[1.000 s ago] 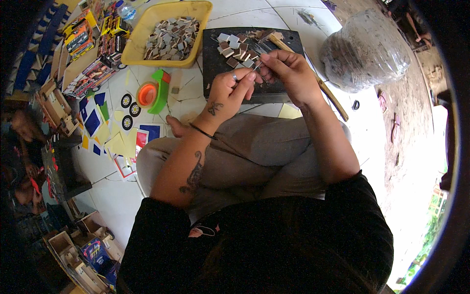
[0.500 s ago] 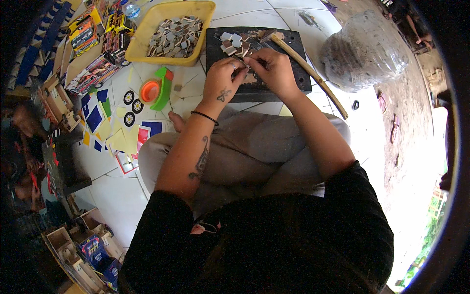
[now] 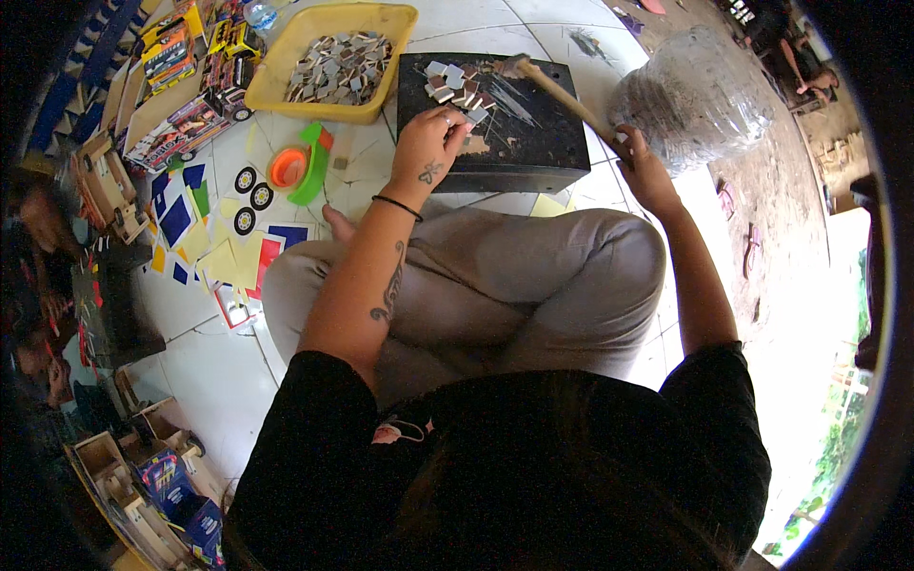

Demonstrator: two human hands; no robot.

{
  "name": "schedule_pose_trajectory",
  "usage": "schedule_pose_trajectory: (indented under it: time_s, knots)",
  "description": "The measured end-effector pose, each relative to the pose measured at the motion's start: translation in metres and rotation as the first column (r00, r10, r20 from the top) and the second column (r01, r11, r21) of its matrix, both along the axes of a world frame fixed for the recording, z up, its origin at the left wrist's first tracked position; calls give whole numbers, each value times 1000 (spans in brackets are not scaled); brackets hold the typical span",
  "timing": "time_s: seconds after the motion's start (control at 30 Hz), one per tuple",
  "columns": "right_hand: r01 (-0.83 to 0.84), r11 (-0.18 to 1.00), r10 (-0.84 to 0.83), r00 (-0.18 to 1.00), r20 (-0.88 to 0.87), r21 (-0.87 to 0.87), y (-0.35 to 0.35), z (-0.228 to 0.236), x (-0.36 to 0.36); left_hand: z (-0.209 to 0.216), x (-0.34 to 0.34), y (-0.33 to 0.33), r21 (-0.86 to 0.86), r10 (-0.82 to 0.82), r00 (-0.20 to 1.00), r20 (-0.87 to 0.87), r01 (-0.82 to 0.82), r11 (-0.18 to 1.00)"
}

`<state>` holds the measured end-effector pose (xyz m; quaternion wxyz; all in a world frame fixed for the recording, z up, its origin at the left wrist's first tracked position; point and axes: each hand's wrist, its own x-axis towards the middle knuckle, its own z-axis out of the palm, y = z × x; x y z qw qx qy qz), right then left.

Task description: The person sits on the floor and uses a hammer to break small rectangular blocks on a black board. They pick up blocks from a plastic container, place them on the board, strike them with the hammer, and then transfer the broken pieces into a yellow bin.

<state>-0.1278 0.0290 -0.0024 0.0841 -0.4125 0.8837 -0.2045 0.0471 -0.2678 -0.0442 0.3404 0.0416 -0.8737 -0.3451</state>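
Hammer handle sits in the right hand, whose fingers are closed around it well away from the metal head. That head is over the far part of the black block, which stands on the tile floor; whether it touches the block cannot be told. The left hand is at the block's near left, thumb and fingertips drawn together beside the heap of small squares. Its grip looks pinched, but what lies in it, a square or a nail, is too small to tell.

To handle this well, a firm but relaxed right grip seems best, with the wrist loose so the head comes down flat. For something this small, I would judge short, light taps safer than a full swing, and a hold closer to the head would give finer aim. Left fingertips ought to pinch low and stay out of the head's line. Loose nails are spread on the block to the right of the squares, so a bare patch away from both would give a steadier footing; a piece perched on a nail could rock or skid.
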Motion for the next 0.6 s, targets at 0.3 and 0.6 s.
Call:
schedule_pose_trajectory:
  time_s: [0.3, 0.6]
  knots:
    - [207, 969, -152, 930, 334, -136, 12, 77, 137, -5, 3, 7, 61, 87, 996, 1, -87, 994]
    - [106, 994, -106, 994, -2, -14, -2, 89, 180, -11, 1, 8, 6, 77, 996, -41, -77, 997]
